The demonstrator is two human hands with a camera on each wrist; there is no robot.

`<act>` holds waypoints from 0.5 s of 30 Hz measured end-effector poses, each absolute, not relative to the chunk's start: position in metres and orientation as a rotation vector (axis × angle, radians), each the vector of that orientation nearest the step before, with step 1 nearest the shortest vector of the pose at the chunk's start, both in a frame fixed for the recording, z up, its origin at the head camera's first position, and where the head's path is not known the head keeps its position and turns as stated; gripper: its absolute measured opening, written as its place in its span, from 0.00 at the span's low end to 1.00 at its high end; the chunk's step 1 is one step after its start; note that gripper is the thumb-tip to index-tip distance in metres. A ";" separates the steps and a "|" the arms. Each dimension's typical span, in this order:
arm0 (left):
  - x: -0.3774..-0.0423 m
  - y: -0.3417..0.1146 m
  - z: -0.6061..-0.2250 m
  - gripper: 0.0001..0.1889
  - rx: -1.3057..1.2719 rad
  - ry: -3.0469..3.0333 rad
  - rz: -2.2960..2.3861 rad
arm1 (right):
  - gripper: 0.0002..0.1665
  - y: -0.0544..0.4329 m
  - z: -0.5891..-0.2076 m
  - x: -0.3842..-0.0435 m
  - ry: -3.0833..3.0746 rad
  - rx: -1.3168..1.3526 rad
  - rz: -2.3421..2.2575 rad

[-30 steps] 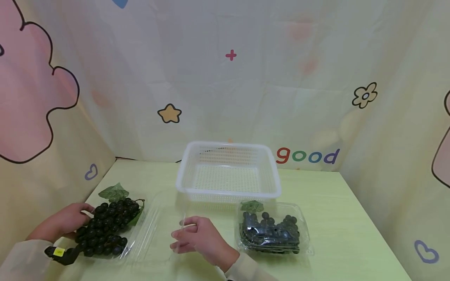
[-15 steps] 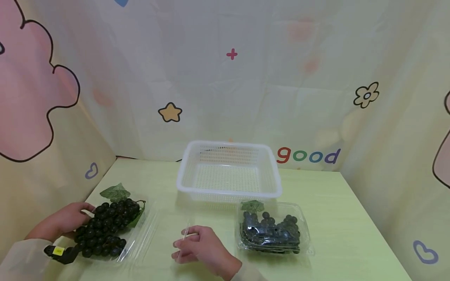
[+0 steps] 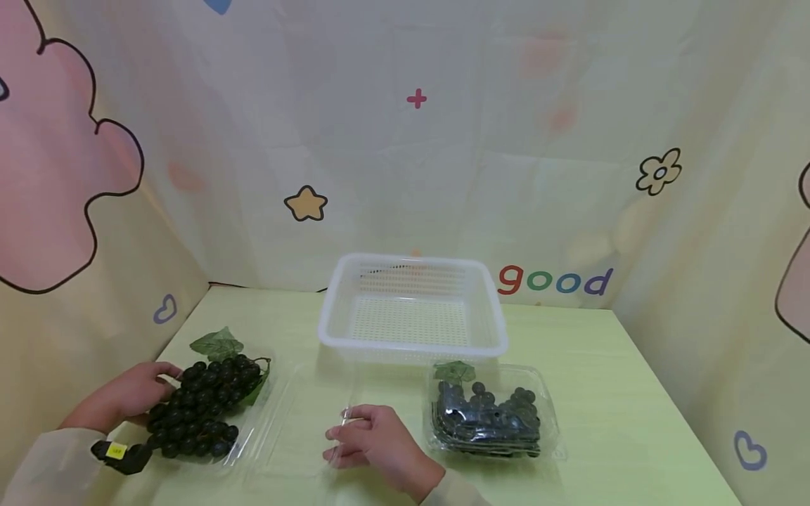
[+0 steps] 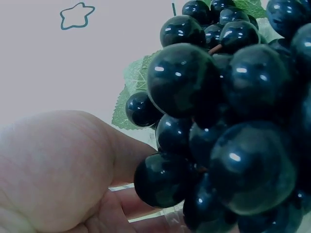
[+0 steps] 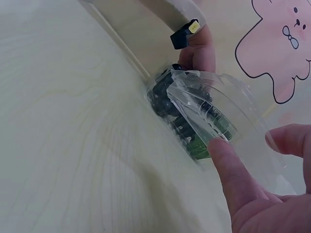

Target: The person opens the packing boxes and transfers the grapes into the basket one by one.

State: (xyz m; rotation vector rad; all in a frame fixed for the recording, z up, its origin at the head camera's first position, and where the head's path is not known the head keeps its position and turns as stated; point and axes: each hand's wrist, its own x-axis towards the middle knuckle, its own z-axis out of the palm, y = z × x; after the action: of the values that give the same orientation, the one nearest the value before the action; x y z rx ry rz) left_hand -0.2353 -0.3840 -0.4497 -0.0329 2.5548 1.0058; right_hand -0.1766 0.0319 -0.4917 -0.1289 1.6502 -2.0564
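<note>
Grapes in clr box | L hand grips box | R hand pinches lid

Your left sleeve and right sleeve are both long and pale cream, and at the end of the left one sits a black, bent fitting with a yellow label whose dark marks are too small to read
</note>
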 end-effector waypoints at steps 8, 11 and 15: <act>-0.238 -0.382 -0.454 0.24 -0.016 2.600 0.995 | 0.34 0.036 -0.494 -0.179 1.656 -0.101 -2.058; -0.240 -0.382 -0.456 0.24 -0.026 2.595 1.004 | 0.37 0.038 -0.495 -0.178 1.674 -0.093 -2.049; -0.241 -0.381 -0.456 0.24 -0.034 2.578 1.021 | 0.38 0.041 -0.496 -0.181 1.767 -0.079 -2.019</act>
State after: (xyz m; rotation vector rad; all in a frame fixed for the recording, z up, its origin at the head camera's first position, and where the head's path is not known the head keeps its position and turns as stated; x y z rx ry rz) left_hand -0.2406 -0.3810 -0.4555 -0.0338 2.5779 1.0214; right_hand -0.1812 0.0408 -0.4958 -0.0786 1.7674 -2.0190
